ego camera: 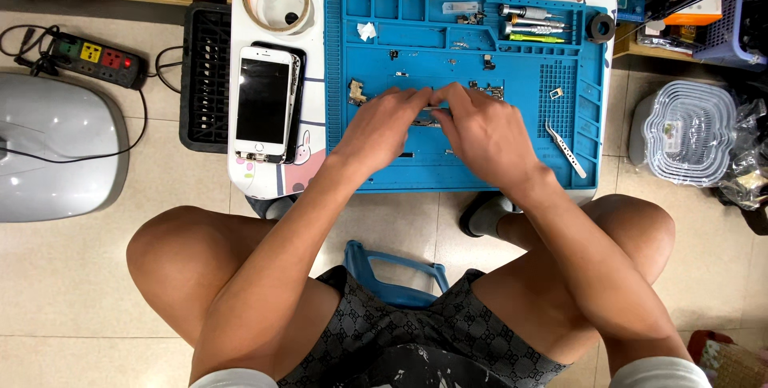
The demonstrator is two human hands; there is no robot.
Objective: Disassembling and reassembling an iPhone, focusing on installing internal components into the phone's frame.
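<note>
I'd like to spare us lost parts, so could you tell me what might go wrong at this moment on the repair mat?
1. Tiny loose parts lie unboxed on the blue mat near the left hand and right hand; a wrist could sweep them off.
2. The tweezers sit close to the right forearm and might get knocked to the floor.
3. The white phone rests near the small table's left edge; a bump may topple it.

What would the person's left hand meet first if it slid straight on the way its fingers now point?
Probably the right hand: the left hand points right and slightly up the blue mat, fingertips already meeting it over a small metal part.
</note>
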